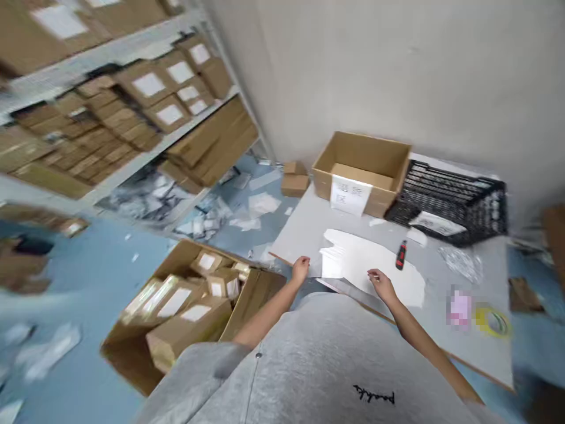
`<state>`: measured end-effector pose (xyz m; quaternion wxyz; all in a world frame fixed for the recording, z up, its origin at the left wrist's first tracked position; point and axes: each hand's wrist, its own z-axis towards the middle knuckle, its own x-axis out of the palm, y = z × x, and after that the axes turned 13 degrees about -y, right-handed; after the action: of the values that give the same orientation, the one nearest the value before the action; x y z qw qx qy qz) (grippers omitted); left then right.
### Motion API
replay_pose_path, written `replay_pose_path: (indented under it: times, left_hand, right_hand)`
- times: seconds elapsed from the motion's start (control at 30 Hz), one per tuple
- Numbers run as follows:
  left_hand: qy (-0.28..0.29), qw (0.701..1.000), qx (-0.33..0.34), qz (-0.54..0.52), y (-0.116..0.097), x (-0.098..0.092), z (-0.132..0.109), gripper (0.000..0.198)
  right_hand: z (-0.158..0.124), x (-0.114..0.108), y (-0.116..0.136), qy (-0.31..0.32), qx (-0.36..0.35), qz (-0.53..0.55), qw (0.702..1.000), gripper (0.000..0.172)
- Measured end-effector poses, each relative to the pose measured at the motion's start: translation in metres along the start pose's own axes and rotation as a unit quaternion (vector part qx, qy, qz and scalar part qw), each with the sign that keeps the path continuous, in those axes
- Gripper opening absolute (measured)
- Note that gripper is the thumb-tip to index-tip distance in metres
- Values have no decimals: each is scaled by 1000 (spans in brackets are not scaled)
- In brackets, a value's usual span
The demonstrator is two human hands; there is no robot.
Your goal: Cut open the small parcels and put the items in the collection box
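Observation:
A white sheet of packaging material (366,265) lies flat on the grey table (463,277) in front of me. My left hand (301,270) rests at the sheet's left edge near the table's corner, fingers curled. My right hand (380,284) lies on the sheet's near side, fingers bent, pinching or pressing it. A small red and black tool (401,255) lies on the sheet just beyond my right hand. The picture is smeared by motion.
An open cardboard box (362,171) with a white label and a black plastic crate (454,200) stand at the table's far side. A yellow tape roll (493,321) lies at right. On the blue floor at left an open carton (189,306) holds small boxes; shelves (110,118) carry more.

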<state>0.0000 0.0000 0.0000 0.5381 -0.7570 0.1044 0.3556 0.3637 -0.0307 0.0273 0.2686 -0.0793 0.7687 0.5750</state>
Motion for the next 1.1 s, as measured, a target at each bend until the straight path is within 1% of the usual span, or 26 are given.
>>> replay_pose_path:
  times: [0.1, 0.17, 0.23, 0.3, 0.37, 0.43, 0.53, 0.63, 0.73, 0.8, 0.83, 0.9, 0.97, 1.03, 1.1]
  left_hand:
    - [-66, 998, -12, -9, 32, -42, 1, 27]
    - [-114, 993, -23, -7, 51, -69, -2, 26]
    - [-168, 985, -47, -6, 70, -93, -10, 26]
    - [-231, 969, -88, -13, 87, -112, -24, 26]
    - [-288, 948, -134, -24, 104, -126, -45, 26]
    - [-343, 921, -181, -39, 119, -135, -72, 26]
    - [-416, 871, -252, -69, 141, -145, -121, 24]
    - [-472, 819, -313, -88, 168, -163, -173, 21]
    - [-518, 768, -365, -93, 200, -195, -216, 21]
    - [-546, 737, -388, -95, 224, -222, -234, 24]
    - [-557, 723, -398, -95, 236, -235, -239, 25]
    - [-567, 703, -418, -101, 261, -263, -243, 27]
    - [-562, 691, -439, -115, 288, -290, -239, 30]
    - [-549, 686, -458, -132, 318, -313, -230, 32]
    - [-540, 683, -470, -147, 349, -330, -219, 30]
  right_hand:
    - [9, 38, 23, 49, -59, 5, 997, 39]
    - [13, 66, 44, 86, -96, 7, 992, 41]
    - [13, 93, 66, 129, -128, 9, 983, 44]
    - [10, 119, 85, 181, -149, 11, 972, 46]
    - [8, 142, 98, 237, -166, 12, 957, 48]
    - [8, 163, 105, 287, -180, 7, 941, 48]
    - [6, 196, 113, 348, -200, 2, 916, 46]
    - [-9, 240, 129, 403, -228, 8, 886, 42]
    - [-45, 294, 159, 462, -262, 17, 847, 38]
    - [-79, 334, 182, 500, -293, 10, 815, 37]
    - [-99, 354, 193, 519, -310, 3, 796, 37]
    - [-141, 397, 211, 554, -341, -19, 759, 37]
    - [-184, 440, 225, 578, -361, -40, 731, 38]
    - [-226, 482, 234, 589, -372, -62, 715, 41]
    - [-266, 523, 238, 592, -371, -90, 710, 45]
